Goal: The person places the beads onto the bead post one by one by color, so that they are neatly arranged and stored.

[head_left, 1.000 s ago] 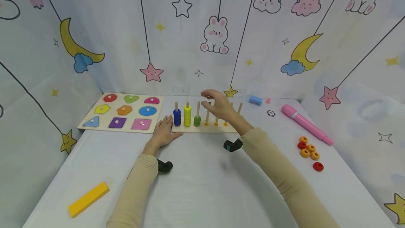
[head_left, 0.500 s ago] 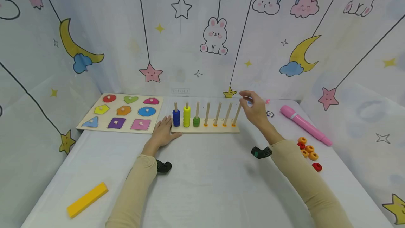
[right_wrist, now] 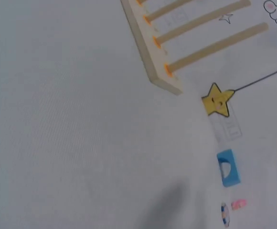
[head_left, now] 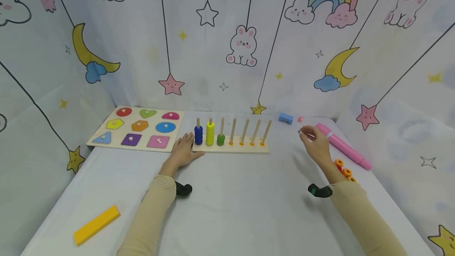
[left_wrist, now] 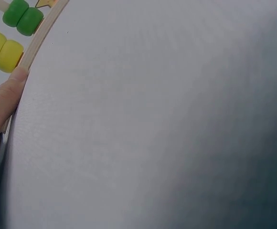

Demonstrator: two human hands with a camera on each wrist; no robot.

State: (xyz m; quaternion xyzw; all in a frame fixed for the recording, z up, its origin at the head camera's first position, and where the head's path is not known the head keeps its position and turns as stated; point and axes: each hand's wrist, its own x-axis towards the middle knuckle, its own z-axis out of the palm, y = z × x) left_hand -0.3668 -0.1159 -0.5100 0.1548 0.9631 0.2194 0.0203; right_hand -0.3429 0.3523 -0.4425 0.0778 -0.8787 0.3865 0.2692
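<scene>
Peg board [head_left: 231, 150], far side of table [head_left: 241, 208].
Head: left hand [head_left: 182, 151], extended, touched it; right hand [head_left: 315, 143], loosely curved, hung near pink marker [head_left: 345, 147], forearm [head_left: 333, 172] partly hiding orange beads [head_left: 346, 173]. Left wrist: thumb [left_wrist: 7, 95] met board. Right wrist: blue block [right_wrist: 231, 175] lay beyond.

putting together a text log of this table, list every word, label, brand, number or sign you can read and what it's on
No text is clear enough to quote.
White cartoon-printed backdrop: faint outlined lettering low down, too faint to read.
Pale wooden peg board: any marks too small to read.
Small round patterned disc: too blurred to tell.
</scene>
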